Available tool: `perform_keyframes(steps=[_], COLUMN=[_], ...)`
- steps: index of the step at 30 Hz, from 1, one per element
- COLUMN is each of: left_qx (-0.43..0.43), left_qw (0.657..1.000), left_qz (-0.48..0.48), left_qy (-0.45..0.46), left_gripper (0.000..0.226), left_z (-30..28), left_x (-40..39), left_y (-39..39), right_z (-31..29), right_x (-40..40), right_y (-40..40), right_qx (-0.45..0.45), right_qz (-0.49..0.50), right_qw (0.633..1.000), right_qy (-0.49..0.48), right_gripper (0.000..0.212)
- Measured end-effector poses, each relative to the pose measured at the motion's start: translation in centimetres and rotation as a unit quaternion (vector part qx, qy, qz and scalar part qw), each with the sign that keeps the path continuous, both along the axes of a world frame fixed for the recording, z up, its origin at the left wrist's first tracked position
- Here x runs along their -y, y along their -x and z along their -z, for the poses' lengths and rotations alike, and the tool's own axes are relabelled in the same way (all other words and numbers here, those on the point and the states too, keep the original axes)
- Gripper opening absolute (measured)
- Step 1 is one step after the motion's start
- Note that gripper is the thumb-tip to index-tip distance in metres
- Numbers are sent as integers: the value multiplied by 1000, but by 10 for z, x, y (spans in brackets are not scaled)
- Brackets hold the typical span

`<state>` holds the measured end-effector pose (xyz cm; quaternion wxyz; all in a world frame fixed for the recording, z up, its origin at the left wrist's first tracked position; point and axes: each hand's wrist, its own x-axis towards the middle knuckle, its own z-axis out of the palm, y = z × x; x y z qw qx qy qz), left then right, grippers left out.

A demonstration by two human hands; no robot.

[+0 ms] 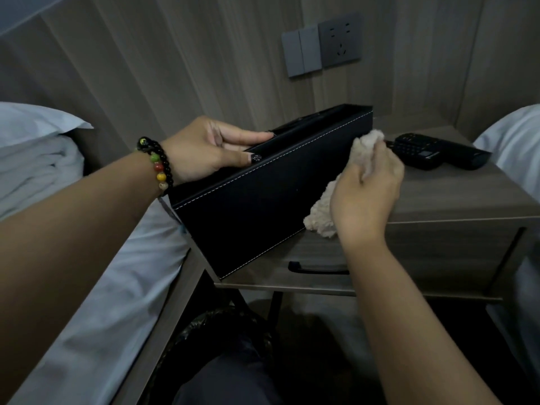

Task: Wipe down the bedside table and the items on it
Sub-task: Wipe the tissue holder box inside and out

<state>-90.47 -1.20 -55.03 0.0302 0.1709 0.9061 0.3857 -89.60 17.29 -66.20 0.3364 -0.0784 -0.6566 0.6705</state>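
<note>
Bench of grey wood stands between two white beds against a panelled wall with a socket. On it, the left grip clamps a tilted black box; the right grip clutches a beige cloth against its side, near a black phone.

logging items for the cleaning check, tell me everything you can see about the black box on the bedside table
The black box is long, rectangular and open-topped, leather-like, with white stitching along its edges. It is tipped, its lower edge on the bedside table near the left front corner. The left hand grips its top rim, thumb on the near wall; the right hand presses a beige cloth against its front face. Its contents cannot be seen.
</note>
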Motion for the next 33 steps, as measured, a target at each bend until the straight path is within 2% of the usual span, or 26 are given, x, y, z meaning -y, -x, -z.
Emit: perform_keyframes(steps=[4, 7, 11, 13, 17, 19, 24, 26, 30, 33], left_qx=[4, 6, 7, 8, 14, 16, 12, 12, 18, 9], left_qw=[1000, 1000, 1000, 1000, 999, 999, 1000, 1000, 999, 999], left_qz=[1, -2, -4, -3, 0, -1, -10, -10, -9, -8], left_qy=[-12, -13, -13, -17, -31, -34, -23, -22, -34, -30], left_gripper=[50, 50, 52, 52, 53, 52, 48, 49, 48, 47], left_z=[1, 0, 0, 0, 2, 2, -1, -1, 1, 0], left_x=[-1, -2, -3, -4, -4, -2, -4, -5, -4, -4], left_y=[1, 0, -4, -4, -1, 0, -1, 0, 2, 1], right_z=[-23, 0, 26, 18, -8, 2, 25, 22, 17, 28], right_x=[27, 48, 36, 34, 49, 51, 29, 30, 59, 89], right_y=[-24, -29, -16, -17, -28, -19, -7, -8, -28, -54], right_qx=[-114, -153, -70, -59, -197, -221, -64, -55, -139, -236], right_qz=[-9, 1, 28, 23, 6, -2, 14, 5, 15, -20], right_qw=[991, 984, 997, 998, 974, 965, 998, 998, 988, 952], right_qy=[-67, -96, -5, -12, -108, -144, -6, -3, -72, -194], right_gripper=[52, 52, 53, 53, 51, 51, 52, 53, 53, 48])
